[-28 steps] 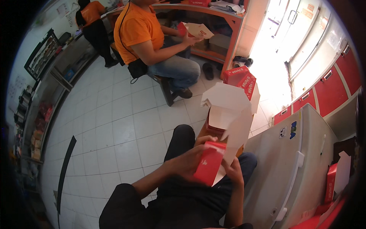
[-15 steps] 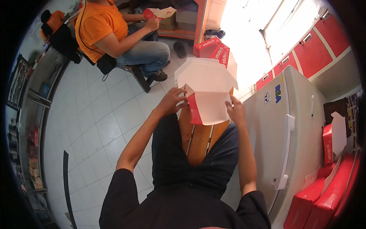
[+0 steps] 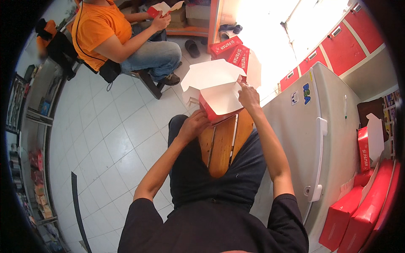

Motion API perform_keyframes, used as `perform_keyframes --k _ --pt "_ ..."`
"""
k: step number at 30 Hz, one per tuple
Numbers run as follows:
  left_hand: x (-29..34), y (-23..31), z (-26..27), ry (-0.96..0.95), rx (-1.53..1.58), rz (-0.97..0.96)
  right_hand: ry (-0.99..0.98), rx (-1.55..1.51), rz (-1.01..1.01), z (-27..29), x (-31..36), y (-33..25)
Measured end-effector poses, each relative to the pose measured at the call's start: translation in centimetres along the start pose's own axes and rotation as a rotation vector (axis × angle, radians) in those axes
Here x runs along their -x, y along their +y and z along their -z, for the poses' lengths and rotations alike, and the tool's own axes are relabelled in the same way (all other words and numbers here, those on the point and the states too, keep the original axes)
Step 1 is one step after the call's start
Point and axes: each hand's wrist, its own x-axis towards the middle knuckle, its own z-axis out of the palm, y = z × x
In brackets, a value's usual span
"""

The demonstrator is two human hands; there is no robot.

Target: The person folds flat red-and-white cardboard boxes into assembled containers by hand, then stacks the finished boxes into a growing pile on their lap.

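- An open box [image 3: 219, 100], red outside and white inside, is in front of the person, over the far end of a wooden bench [image 3: 222, 141].
- The bench pokes out between the person's legs.
- The left hand [image 3: 195, 125] touches the red side of the box, near its bottom left corner. Some fingers are hidden, so I can't tell if it grips the box.
- The right hand [image 3: 249, 96] has bent fingers at the right edge of the box. The thumb is hard to see, so I can't tell if it pinches the card.
- White card [image 3: 211, 74] spreads out just behind the box. I can't tell if it is part of the same box.
- More red boxes [image 3: 231, 51] lie past the card, near the bright doorway.
- A grey fridge [image 3: 293, 139] stands to the right of the person's arm.
- Big red boxes [image 3: 346, 213] are at the bottom right, beside the fridge.
- A co-worker [image 3: 103, 29] in an orange shirt sits at the top left, holding a small red and white box [image 3: 162, 7].
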Motion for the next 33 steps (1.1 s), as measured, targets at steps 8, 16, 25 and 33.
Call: perform_keyframes --k 8,16,25,33 --pt "-1.0 0.4 1.6 -0.024 0.079 0.078 -0.101 0.047 -0.070 -0.1 -0.9 -0.1" --pt "-2.8 -0.1 2.2 -0.134 0.062 0.121 -0.036 0.047 -0.072 0.4 0.0 -0.5" --pt "-1.6 -0.7 1.0 -0.093 0.126 0.108 -0.256 -0.470 0.419 1.5 9.5 -6.5" --pt "-0.4 0.9 0.1 0.042 -0.232 0.172 -0.164 -0.121 0.476 -0.6 10.5 -7.2"
